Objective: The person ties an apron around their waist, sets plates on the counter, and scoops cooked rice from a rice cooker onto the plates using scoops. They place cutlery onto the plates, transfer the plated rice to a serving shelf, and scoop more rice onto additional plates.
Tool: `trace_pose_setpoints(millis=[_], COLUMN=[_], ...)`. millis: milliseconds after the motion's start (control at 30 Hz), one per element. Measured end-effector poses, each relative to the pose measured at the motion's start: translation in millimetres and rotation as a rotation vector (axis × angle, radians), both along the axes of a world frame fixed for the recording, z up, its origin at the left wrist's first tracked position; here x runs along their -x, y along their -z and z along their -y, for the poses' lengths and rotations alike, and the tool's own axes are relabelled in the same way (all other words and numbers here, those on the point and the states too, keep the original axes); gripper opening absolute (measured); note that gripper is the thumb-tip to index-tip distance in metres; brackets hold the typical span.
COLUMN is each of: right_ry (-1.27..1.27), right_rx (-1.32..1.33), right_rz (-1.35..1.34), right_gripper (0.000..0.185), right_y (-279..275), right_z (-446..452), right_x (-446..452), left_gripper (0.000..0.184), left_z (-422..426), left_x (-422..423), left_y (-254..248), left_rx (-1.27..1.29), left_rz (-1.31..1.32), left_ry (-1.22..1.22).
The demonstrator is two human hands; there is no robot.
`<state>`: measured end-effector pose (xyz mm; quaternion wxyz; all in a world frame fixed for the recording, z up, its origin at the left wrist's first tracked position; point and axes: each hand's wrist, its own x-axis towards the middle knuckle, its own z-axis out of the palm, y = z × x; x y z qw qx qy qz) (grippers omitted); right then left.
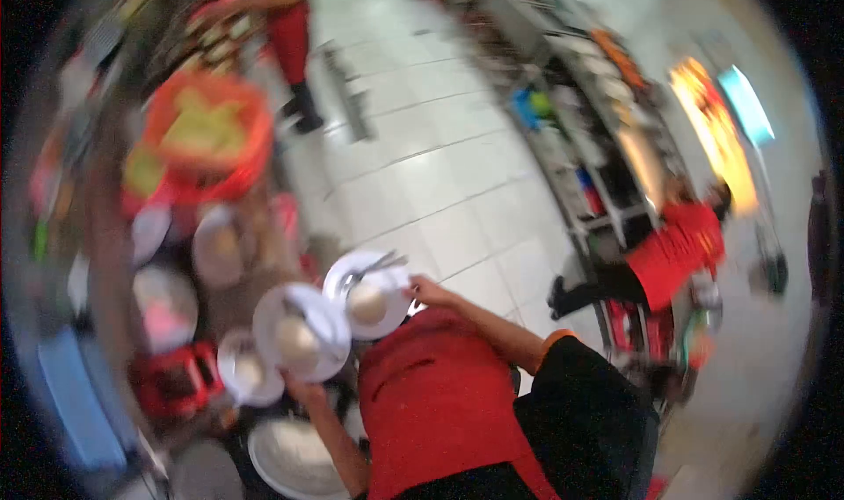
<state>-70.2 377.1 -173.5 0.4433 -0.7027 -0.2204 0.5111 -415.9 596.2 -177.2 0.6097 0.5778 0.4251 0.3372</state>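
My right hand (429, 291) grips the rim of a white plate (393, 318) bearing a pale rounded mound, probably rice, with a spoon and fork (383, 263) on it. At the near edge of a second white plate (330, 357), which has a similar mound and cutlery, my left hand (301, 388) is closed, its fingertips partly hidden. A smaller white plate (230, 381) with another mound lies just left of that hand; whether the fingers touch it is unclear. The two larger plates are side by side, rims close or overlapping.
On the left counter stand an orange basket (252, 148) with yellow contents, more plates and a red crate (167, 399). A large bowl (264, 465) is near my left forearm. One person (673, 254) stands by the right shelves, another (290, 39) ahead at the left. Everything is blurred.
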Motion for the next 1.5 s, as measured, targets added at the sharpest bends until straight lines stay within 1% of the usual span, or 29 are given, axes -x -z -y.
trace_pose_setpoints(millis=[33, 67, 133, 167, 200, 233, 267, 300, 333, 400, 433, 467, 533, 567, 633, 733, 767, 867, 933, 1000, 1033, 1067, 1133, 1167, 1200, 1267, 1300, 1367, 1500], right_ry=[0.042, 0.064, 0.212, 0.262, 0.302, 0.410, 0.461, 0.545, 0.598, 0.745, 0.829, 0.921, 0.992, 1.040, 1.133, 1.245, 1.277, 1.290, 1.293, 1.275, 1.282, 1.282, 1.298, 1.289, 1.293, 1.363, 1.369, 1.396, 1.507], right_rx=[-0.085, -0.162, -0.079, -0.062, -0.049, -0.049, -0.046, -0.066, -0.055, -0.034, -0.045, -0.060, -0.040, 0.008, -0.029, -0.073, -0.079, -0.087, -0.080, -0.060, -0.072, -0.064, -0.071, -0.069, -0.066, -0.161, -0.163, -0.192, -0.231], right_rz=[0.089, 0.173, -0.005, 0.033, 0.069, 0.023, 0.045, 0.039, 0.057, 0.084, 0.066, 0.056, 0.063, 0.059, 0.059, 0.047, 0.036, 0.014, 0.041, 0.078, 0.063, 0.058, 0.051, 0.036, 0.023, 0.046, 0.031, 0.035, 0.030], right_gripper=[0.038, 0.038, 0.036, 0.035, 0.034, 0.032, 0.030, 0.029, 0.030, 0.029, 0.029, 0.030, 0.030, 0.030, 0.029, 0.028, 0.028, 0.028, 0.028, 0.028, 0.029, 0.029, 0.029, 0.029, 0.029, 0.030, 0.030, 0.029, 0.028], right_y=[-3.0, -4.8, -37.5, -40.2, -36.9, -14.1, -14.3, -25.8, -14.5, -7.2, -5.0, -2.4, 20.4, 29.7, 23.5, 11.2, 10.9, 17.6, 12.9, 13.7, 21.2, 20.6, 17.8, 40.7, 36.8, 26.7, 18.3, 13.7, 2.3], right_z=[20.4, 45.3, 88.8, 111.4, 135.7, 161.4, 184.5, 204.6, 215.2, 247.1, 266.2, 282.6, 322.3, 335.9, 361.2, 395.6, 404.7, 438.1, 457.5, 472.1, 478.8, 485.9, 499.0, 509.5, 516.8, 531.5, 540.7, 561.5, 603.7], right_x=[0.4, 1.4, 8.1, 8.1, 10.6, 13.4, 13.9, 16.6, 37.1, 39.4, 40.6, 39.3, 38.0, 30.2, 14.7, -19.6, -28.8, -62.7, -93.7, -117.8, -132.4, -147.7, -178.2, -193.5, -206.9, -247.0, -268.4, -314.3, -410.0], left_gripper=[0.058, 0.059, 0.062, 0.065, 0.065, 0.065, 0.063, 0.061, 0.061, 0.059, 0.060, 0.060, 0.060, 0.060, 0.058, 0.055, 0.053, 0.053, 0.054, 0.055, 0.058, 0.058, 0.061, 0.063, 0.063, 0.061, 0.061, 0.058, 0.056], left_z=[-7.6, -4.5, -7.8, -20.4, -27.8, -35.0, -11.9, 16.8, 7.9, 5.7, 18.3, 28.6, 56.6, 69.4, 105.2, 156.5, 153.7, 216.7, 243.9, 270.7, 284.4, 302.1, 332.4, 344.0, 349.4, 357.7, 364.3, 382.0, 433.6], left_x=[-21.3, -53.7, -70.7, -79.9, -80.0, -82.8, -124.2, -173.4, -171.6, -209.3, -230.7, -246.9, -281.3, -302.0, -343.7, -402.2, -420.4, -479.3, -517.6, -554.5, -571.0, -587.7, -620.1, -638.2, -655.4, -695.0, -713.3, -760.2, -861.3], left_y=[-6.1, -47.3, -29.5, -1.9, 38.5, 79.1, 19.2, -60.5, -45.5, -31.5, -26.4, -28.2, -36.4, -41.7, -52.2, -52.6, -15.8, -42.7, -35.2, -25.4, -23.6, -33.2, -55.0, -52.5, -41.7, -22.5, -18.3, -13.4, -10.6], left_rx=[0.287, 0.645, 0.612, 0.643, 0.644, 0.323, 0.500, 0.680, 0.682, 0.844, 0.878, 0.864, 0.681, 0.670, 0.845, 0.758, 0.786, 0.823, 0.848, 0.839, 0.807, 0.812, 0.767, 0.779, 0.777, 0.775, 0.774, 0.791, 0.796], left_rz=[0.212, 0.265, 0.345, 0.299, 0.304, 0.148, 0.222, 0.286, 0.306, 0.305, 0.324, 0.327, 0.210, 0.220, 0.241, 0.206, 0.245, 0.166, 0.194, 0.185, 0.130, 0.124, 0.008, 0.013, -0.001, 0.112, 0.108, 0.022, 0.077], left_ry=[-0.122, -0.322, -0.149, -0.111, -0.065, 0.092, 0.102, 0.095, 0.131, 0.368, 0.285, 0.318, 0.492, 0.521, 0.592, 0.648, 0.724, 0.724, 0.779, 0.772, 0.737, 0.733, 0.685, 0.675, 0.673, 0.821, 0.827, 0.708, 0.768])
